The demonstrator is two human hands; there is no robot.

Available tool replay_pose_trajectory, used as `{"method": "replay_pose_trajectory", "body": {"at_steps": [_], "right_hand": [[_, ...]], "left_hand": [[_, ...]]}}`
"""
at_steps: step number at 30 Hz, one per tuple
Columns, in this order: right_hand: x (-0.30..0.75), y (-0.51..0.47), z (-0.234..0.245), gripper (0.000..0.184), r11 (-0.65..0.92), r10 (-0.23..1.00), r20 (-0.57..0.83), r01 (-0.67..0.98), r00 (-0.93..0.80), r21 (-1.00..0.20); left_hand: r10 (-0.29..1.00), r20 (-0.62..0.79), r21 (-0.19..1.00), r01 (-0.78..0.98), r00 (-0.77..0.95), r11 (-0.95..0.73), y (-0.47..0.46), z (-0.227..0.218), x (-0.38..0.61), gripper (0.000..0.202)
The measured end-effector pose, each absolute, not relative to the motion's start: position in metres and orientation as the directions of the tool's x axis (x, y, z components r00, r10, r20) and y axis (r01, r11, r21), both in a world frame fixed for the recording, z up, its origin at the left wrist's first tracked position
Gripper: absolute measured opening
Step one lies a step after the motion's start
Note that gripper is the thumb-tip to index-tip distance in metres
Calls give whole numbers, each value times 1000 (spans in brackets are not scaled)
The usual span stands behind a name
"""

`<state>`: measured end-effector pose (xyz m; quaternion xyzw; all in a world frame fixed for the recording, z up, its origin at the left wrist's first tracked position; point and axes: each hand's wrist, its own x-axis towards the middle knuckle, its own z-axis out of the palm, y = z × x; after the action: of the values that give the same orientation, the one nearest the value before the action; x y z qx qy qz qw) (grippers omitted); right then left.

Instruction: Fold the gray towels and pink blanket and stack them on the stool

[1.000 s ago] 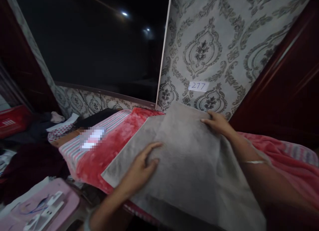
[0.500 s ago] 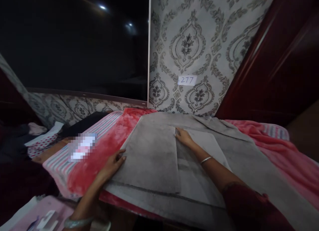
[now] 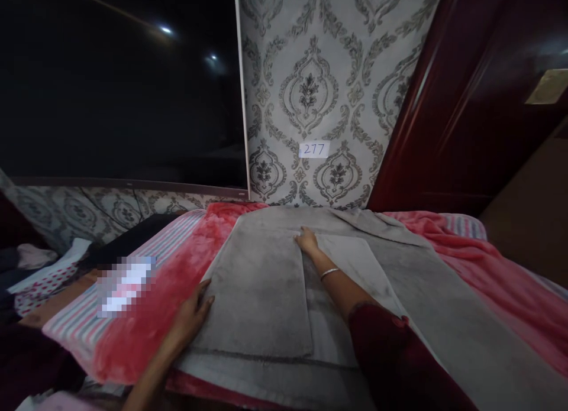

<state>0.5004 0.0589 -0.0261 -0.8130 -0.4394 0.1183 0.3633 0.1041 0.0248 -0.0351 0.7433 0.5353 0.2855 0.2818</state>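
Remotely, I find the rectangular grey plush cloth (image 3: 255, 293) lying in layers over the red plush blanket (image 3: 173, 287), the left hand (image 3: 191, 316) loosely parted at its side edge, the right hand (image 3: 307, 242) at its far corner, grip indeterminable, apparently keeping it flat.

At six o'clock, cloth (image 3: 257, 293) over a blanket (image 3: 153, 325); behind, at twelve, a label (image 3: 314, 149) on the wall (image 3: 346, 56); at ten, a screen (image 3: 119, 86); at two, a panel (image 3: 461, 97).

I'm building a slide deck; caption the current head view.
Left hand and right hand at edges of a folded grey cloth, beside red fabric.
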Motion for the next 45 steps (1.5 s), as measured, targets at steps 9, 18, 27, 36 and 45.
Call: {"method": "replay_pose_trajectory", "body": {"at_steps": [9,18,27,36,45], "right_hand": [[509,62,-25,51,-355,813,111,638,571,-684],[518,70,-24,33,-375,844,106,720,526,-584],[515,62,-37,24,-366,859,136,778,494,-511],[498,46,-15,39,-288,886,224,860,406,-422],[480,24,-25,65,-11,1000,-14,974,7,-227]], "left_hand": [[877,301,385,794,374,-470,1,-2,141,48],[472,120,321,416,873,-851,-72,-28,257,65],[455,64,267,424,888,-865,-75,-35,252,73],[471,152,253,427,869,-868,-76,-38,251,79],[509,150,204,478,847,-855,-75,-43,253,70]]}}
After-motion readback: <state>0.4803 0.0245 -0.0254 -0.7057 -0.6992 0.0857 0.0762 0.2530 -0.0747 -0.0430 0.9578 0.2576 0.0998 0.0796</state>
